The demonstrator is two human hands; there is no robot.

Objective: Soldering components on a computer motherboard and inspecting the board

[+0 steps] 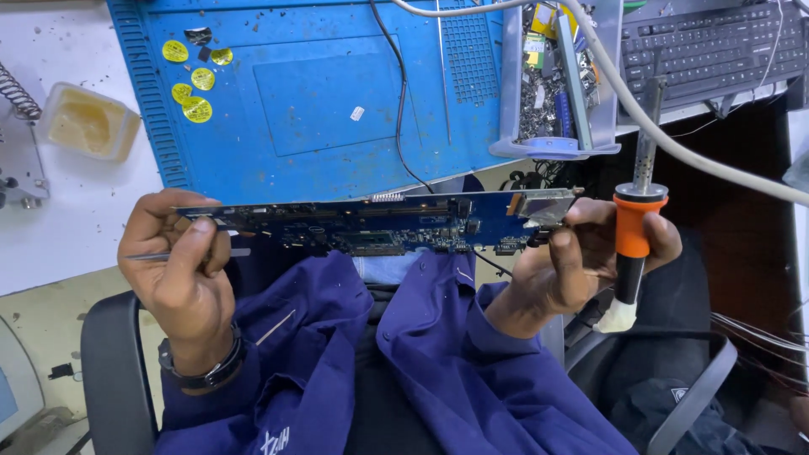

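Long blue circuit board (379, 223) held edge-up over the lap, level, betw. both hands, just off the near edge of the blue work mat (337, 101). Left hand (181, 270) clamped on the board's left end, w/ thin tweezers (147, 256) also pinched in its fingers. Right hand (581, 261) closed on the board's right end, by the metal connector, and also holds an orange-collared soldering iron (636, 227) upright, tip up. Beyond right grip: grey parts tray (514, 93), black keyboard (716, 46). Beyond left grip: flux tub (88, 122).
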